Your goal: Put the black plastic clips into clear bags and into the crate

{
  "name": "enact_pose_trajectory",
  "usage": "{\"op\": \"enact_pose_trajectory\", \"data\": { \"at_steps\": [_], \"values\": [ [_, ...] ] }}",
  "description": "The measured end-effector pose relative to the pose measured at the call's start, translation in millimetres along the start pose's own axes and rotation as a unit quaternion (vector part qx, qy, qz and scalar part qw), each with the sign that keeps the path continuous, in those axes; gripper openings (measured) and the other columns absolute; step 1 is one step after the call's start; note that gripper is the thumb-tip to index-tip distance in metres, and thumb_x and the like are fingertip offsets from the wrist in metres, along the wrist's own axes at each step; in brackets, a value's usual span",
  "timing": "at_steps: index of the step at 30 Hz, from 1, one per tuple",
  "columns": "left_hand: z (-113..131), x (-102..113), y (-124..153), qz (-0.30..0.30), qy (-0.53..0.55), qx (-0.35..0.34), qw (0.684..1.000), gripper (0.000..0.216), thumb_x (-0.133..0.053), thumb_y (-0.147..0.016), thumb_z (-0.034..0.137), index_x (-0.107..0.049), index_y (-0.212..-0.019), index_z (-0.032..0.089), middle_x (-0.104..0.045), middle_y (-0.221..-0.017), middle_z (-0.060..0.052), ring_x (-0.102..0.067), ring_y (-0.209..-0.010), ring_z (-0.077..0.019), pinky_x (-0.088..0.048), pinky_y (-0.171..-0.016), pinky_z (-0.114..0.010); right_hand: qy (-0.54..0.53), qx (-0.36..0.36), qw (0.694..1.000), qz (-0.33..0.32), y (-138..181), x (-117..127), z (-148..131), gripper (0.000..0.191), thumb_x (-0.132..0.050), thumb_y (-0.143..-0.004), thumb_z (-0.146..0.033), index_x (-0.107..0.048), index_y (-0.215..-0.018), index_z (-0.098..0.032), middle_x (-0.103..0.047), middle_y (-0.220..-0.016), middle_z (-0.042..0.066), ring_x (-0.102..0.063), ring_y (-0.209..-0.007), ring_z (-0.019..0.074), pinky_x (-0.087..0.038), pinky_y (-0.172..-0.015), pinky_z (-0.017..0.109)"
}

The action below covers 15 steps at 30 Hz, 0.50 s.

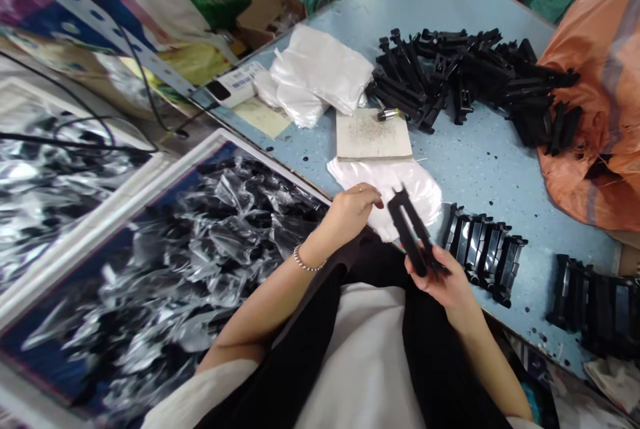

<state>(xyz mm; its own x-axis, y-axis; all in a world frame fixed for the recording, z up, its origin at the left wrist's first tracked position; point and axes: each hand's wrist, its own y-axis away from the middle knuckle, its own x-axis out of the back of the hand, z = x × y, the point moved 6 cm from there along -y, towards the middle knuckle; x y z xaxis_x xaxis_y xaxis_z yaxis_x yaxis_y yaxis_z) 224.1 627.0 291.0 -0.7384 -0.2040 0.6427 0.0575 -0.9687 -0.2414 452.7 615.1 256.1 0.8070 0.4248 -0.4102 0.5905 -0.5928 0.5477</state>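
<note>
My right hand is closed around the lower end of a long black plastic part with a slot down its middle. It holds the part tilted above the table's near edge. My left hand has its fingers curled together at the left side of a stack of clear plastic bags. Whether a bag is pinched between those fingertips is not visible. On the stack's far side lies a cream-coloured pad with dark specks, and a small metal-and-green cylinder on top.
A heap of black parts covers the table's far side, beside an orange sack. Rows of parts stand at right. More bags lie behind the pad. Left, a white-rimmed tray holds bagged black parts.
</note>
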Motion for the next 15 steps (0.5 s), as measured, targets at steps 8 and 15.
{"op": "enact_pose_trajectory", "data": {
  "at_steps": [8, 15],
  "values": [
    [-2.9, 6.1, -3.7, 0.033, -0.107, -0.014, 0.994, 0.046, -0.042, -0.093, 0.006, -0.064, -0.132, 0.013, -0.065, -0.129, -0.016, -0.067, -0.116, -0.0249, -0.058, -0.101, -0.041, -0.059, -0.050, 0.996, -0.050, -10.3, -18.8, -3.3, 0.051, -0.063, -0.084, -0.063, -0.074, -0.100, -0.015, -0.067, -0.069, 0.003, -0.040, -0.042, 0.0080, -0.031, -0.038, 0.022],
    [60.8, -27.6, 28.8, -0.088, 0.044, -0.168, 0.981, 0.049, -0.039, -0.098, 0.011, -0.059, -0.142, 0.021, -0.064, -0.137, -0.012, -0.061, -0.130, -0.0225, -0.048, -0.115, -0.037, -0.095, -0.049, 0.994, -0.023, -48.4, -16.9, -6.1, 0.047, -0.063, -0.084, -0.067, -0.068, -0.080, -0.021, -0.062, -0.064, -0.001, -0.037, -0.042, 0.0079, -0.036, -0.038, 0.021]
  ]
}}
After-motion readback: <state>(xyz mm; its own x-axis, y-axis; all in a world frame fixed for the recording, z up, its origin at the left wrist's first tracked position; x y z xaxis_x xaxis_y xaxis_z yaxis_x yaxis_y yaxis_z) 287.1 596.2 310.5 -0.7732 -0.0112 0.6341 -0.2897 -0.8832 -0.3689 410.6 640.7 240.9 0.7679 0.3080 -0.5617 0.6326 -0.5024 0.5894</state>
